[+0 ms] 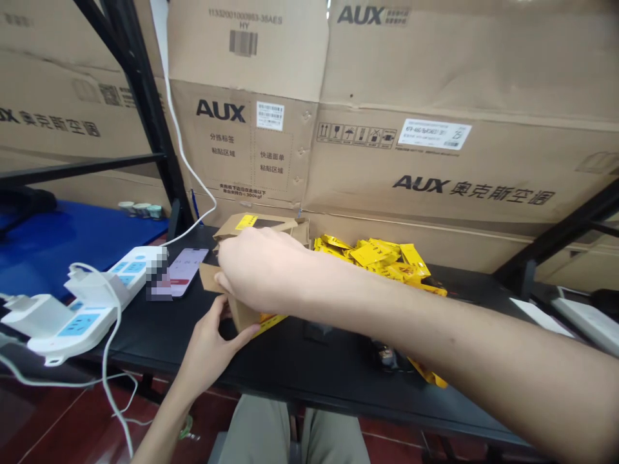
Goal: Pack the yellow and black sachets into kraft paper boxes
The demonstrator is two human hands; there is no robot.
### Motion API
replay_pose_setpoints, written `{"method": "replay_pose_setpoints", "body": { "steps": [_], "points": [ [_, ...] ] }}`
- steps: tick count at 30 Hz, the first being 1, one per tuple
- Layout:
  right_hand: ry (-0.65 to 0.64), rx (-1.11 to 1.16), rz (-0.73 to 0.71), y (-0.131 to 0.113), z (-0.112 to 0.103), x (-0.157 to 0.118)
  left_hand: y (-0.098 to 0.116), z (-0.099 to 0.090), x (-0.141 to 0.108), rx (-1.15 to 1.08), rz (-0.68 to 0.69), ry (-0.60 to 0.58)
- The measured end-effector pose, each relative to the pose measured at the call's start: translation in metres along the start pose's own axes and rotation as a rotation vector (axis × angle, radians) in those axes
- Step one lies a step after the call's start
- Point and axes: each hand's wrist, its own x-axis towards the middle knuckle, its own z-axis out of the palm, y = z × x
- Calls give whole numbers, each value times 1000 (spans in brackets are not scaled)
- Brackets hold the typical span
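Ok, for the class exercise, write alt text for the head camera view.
Both hands grip a small brown cardboard carton over a black table, the left hand below and the right hand on top. Yellow sachets lie heaped behind, with a smartphone and white power strip to the left.

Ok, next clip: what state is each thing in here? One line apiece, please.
Right hand, gripping the carton's top
Left hand, holding the carton's lower side
Small cardboard carton, flaps open, held off the table between both hands
Yellow sachets, loose in a heap on the table
Smartphone, lying flat, screen lit
White power strip, chargers plugged in
AUX air conditioner cartons, standing behind the table
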Motion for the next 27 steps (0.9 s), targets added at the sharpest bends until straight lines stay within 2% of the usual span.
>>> {"method": "replay_pose_setpoints", "body": {
  "steps": [3,8,11,13,17,19,21,24,27],
  "points": [
    [-126,-72,-13,1,0,-2,-2,1,0,-4,14,1],
    [-311,-279,-193,2,0,-9,-3,1,1,10,47,-1],
    [-322,-259,-198,8,4,-12,-1,1,1,-3,39,-6],
    [-241,-182,-186,15,7,-14,-2,1,1,-44,27,-15],
    [94,-12,-4,35,11,-23,-8,3,4,-157,9,-54],
    [229,0,38,46,12,-29,-15,5,6,-215,5,-74],
    [311,-3,46,56,16,-35,-20,7,8,-267,21,-62],
    [347,48,26,71,24,-43,-19,7,14,-294,153,94],
    [383,143,-18,80,35,-50,-6,1,22,-276,390,286]
  ]
}}
